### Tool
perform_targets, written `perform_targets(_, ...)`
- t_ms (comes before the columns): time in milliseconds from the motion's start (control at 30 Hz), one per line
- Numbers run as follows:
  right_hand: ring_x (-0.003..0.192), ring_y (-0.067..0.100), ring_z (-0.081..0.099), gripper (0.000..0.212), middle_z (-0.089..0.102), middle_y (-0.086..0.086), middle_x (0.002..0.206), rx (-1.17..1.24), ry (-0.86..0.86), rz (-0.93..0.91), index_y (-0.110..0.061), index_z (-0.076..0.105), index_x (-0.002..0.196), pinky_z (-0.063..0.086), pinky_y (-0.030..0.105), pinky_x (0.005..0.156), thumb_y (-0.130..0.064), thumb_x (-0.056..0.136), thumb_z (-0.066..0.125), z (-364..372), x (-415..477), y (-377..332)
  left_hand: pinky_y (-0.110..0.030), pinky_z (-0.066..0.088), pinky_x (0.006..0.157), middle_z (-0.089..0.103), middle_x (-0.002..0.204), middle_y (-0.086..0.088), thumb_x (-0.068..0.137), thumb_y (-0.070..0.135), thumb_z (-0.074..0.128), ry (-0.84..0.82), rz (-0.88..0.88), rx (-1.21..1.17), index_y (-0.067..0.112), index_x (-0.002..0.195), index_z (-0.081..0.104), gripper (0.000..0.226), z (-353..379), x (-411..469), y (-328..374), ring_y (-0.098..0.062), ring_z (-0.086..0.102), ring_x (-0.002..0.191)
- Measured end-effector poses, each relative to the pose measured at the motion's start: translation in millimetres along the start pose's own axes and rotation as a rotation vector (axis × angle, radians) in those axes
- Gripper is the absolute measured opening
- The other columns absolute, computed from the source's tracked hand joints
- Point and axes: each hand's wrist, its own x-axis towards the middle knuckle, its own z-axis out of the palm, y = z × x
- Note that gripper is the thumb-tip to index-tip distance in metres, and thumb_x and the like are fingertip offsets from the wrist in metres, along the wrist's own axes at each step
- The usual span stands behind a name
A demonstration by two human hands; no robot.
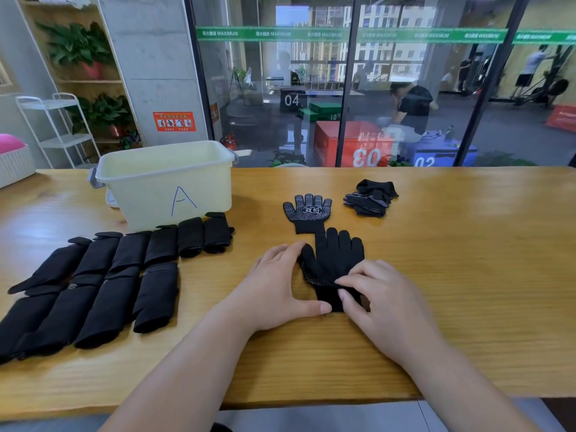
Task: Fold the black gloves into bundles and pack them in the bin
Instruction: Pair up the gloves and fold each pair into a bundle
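Observation:
A black glove point(335, 260) lies flat in front of me, fingers pointing away. My left hand point(277, 285) rests at its left edge, fingers by the glove's thumb side and thumb at the cuff. My right hand point(383, 294) presses its fingertips on the glove's wrist and cuff. Another black glove point(307, 212) with white dots and a label lies palm up just beyond. A small heap of loose gloves point(371, 198) sits at the far right. Several folded black bundles point(103, 275) lie in rows on the left. The pale bin point(168, 182), marked A, stands behind them.
The wooden table point(467, 260) runs up to a glass wall at the back. A white rack point(59, 126) and a shelf with plants stand at the far left. A pink item on a white basket point(12, 160) sits at the table's left end.

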Motion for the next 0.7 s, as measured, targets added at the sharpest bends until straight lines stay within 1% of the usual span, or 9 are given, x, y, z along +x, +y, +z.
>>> perform_targets(67, 0.089, 0.007, 0.054, 0.016, 0.056, -0.02, 0.095, -0.001, 0.014, 0.002, -0.029, 0.08, 0.11, 0.049, 0.03, 0.062, -0.033, 0.096, 0.072, 0.1, -0.2, 0.2, -0.043, 0.019, 0.132, 0.03, 0.17, 0.014, 0.071, 0.086, 0.075, -0.007, -0.012, -0.007, 0.035, 0.169, 0.008, 0.129, 0.5, 1.4, -1.4, -0.003, 0.006, 0.16)
perform_targets(167, 0.086, 0.008, 0.053, 0.016, 0.056, -0.018, 0.094, -0.007, 0.012, -0.034, -0.027, 0.08, 0.109, 0.045, 0.027, 0.062, -0.031, 0.095, 0.074, -0.1, -0.7, -0.5, -0.045, 0.02, 0.132, 0.03, 0.17, 0.014, 0.069, 0.088, 0.075, -0.01, -0.02, -0.005, 0.036, 0.169, 0.006, 0.132, 1.3, 1.8, -1.6, -0.004, 0.006, 0.16)
perform_targets(233, 0.086, 0.008, 0.052, 0.016, 0.056, -0.018, 0.095, -0.007, 0.009, -0.054, -0.027, 0.08, 0.109, 0.046, 0.028, 0.063, -0.033, 0.096, 0.073, -0.2, -0.9, -0.9, -0.046, 0.02, 0.132, 0.03, 0.171, 0.014, 0.068, 0.088, 0.075, -0.009, -0.022, -0.002, 0.036, 0.169, 0.006, 0.133, 1.7, 1.7, -1.3, -0.004, 0.006, 0.16)
perform_targets(333, 0.087, 0.007, 0.052, 0.019, 0.055, -0.018, 0.095, -0.002, -0.01, -0.078, -0.028, 0.08, 0.11, 0.049, 0.03, 0.066, -0.037, 0.097, 0.069, -0.8, -1.0, -1.8, -0.045, 0.018, 0.132, 0.03, 0.171, 0.014, 0.068, 0.091, 0.073, -0.007, -0.022, 0.015, 0.035, 0.169, 0.005, 0.134, 2.7, 2.7, -1.3, -0.004, 0.005, 0.16)
perform_targets(533, 0.09, 0.004, 0.049, 0.028, 0.054, -0.021, 0.095, -0.006, -0.055, -0.072, -0.032, 0.08, 0.109, 0.048, 0.028, 0.072, -0.047, 0.099, 0.058, -0.8, -1.0, -4.0, -0.047, 0.019, 0.132, 0.031, 0.171, 0.011, 0.068, 0.092, 0.07, -0.008, -0.016, 0.042, 0.035, 0.169, 0.005, 0.133, 2.7, 3.4, 0.0, -0.007, 0.006, 0.161)
perform_targets(633, 0.091, 0.004, 0.049, 0.032, 0.052, -0.022, 0.096, 0.011, -0.066, -0.04, -0.036, 0.078, 0.104, 0.048, 0.029, 0.073, -0.053, 0.104, 0.051, -1.4, -0.9, -4.9, -0.046, 0.02, 0.132, 0.028, 0.172, 0.012, 0.07, 0.094, 0.067, -0.016, -0.007, 0.043, 0.036, 0.169, 0.009, 0.129, 3.3, 2.3, -1.1, -0.005, 0.003, 0.161)
perform_targets(700, 0.093, 0.003, 0.051, 0.033, 0.053, -0.024, 0.099, 0.027, -0.074, -0.018, -0.036, 0.077, 0.101, 0.048, 0.026, 0.074, -0.053, 0.105, 0.048, -2.6, -1.2, -5.7, -0.045, 0.02, 0.132, 0.027, 0.172, 0.014, 0.073, 0.096, 0.062, -0.012, -0.005, 0.036, 0.036, 0.168, 0.015, 0.122, 4.2, 2.2, -1.9, -0.003, 0.002, 0.161)
